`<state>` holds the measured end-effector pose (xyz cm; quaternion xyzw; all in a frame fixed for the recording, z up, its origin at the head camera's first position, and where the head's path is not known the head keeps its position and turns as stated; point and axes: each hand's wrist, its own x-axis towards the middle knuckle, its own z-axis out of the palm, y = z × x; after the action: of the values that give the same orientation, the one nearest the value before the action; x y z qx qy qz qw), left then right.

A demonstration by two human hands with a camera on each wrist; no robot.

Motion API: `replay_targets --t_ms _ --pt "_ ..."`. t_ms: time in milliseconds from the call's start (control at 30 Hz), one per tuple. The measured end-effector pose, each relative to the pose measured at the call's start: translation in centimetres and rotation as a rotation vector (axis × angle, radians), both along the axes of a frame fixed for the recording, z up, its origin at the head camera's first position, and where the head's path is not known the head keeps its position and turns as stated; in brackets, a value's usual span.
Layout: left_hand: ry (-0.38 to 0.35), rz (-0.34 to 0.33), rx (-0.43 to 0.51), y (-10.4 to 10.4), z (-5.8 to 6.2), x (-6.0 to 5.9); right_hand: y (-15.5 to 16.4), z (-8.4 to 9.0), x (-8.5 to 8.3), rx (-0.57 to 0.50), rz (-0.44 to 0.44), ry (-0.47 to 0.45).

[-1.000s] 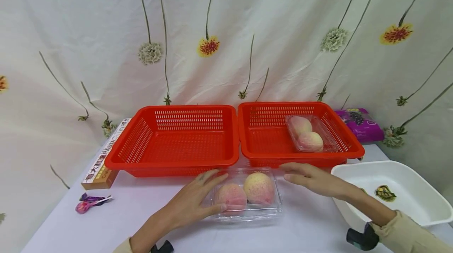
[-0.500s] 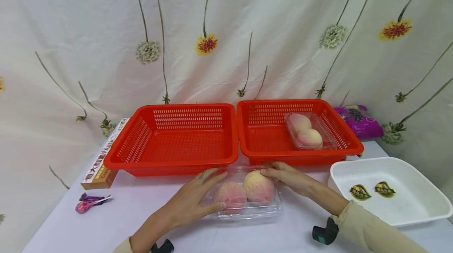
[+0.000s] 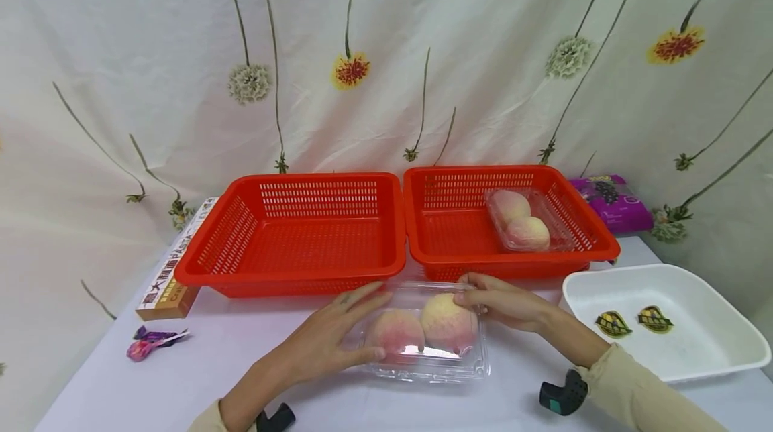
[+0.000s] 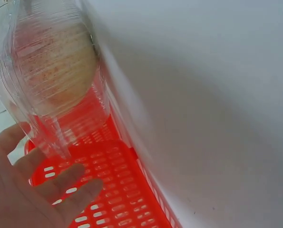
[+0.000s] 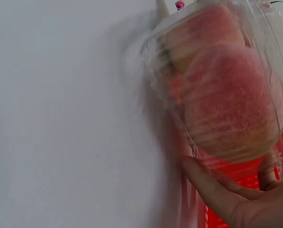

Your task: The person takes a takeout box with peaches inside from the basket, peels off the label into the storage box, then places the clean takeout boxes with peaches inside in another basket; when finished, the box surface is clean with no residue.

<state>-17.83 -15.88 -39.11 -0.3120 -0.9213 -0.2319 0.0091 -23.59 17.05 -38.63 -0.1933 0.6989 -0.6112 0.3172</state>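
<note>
A clear plastic clamshell box with two peaches sits in front of the red baskets, tilted a little toward me. My left hand holds its left end, thumb at the front and fingers reaching over the back. At the back right corner, my right hand grips it with curled fingers. In the left wrist view the box is just above my left hand. The right wrist view is blurred; the box rests against my right hand.
Two red baskets stand side by side; the left basket holds nothing, and the right basket holds another clear peach box. A white tray lies at right, a purple packet behind it. A pasta box and a candy wrapper lie left.
My right hand has moved left from the basket's front onto the box's right end. The box now sits slightly tilted and shifted. The left hand stays on its left end.
</note>
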Motion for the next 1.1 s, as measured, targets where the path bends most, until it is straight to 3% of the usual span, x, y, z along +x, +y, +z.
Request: replay_targets --t_ms 467,700,900,1100 --pt "-0.016 -0.010 0.018 0.2 -0.3 -0.5 2.6 1.0 2.4 0.136 0.090 -0.091" --pt "-0.036 -0.017 0.015 -0.2 -0.5 -1.4 5.7 2.4 3.9 0.193 0.125 -0.061" --pt "-0.204 0.058 0.139 -1.1 -0.9 -2.6 9.9 4.1 4.8 0.229 0.067 -0.020" --pt "-0.399 0.021 0.341 -0.9 -1.1 -4.1 14.7 6.0 5.3 0.312 -0.021 0.005"
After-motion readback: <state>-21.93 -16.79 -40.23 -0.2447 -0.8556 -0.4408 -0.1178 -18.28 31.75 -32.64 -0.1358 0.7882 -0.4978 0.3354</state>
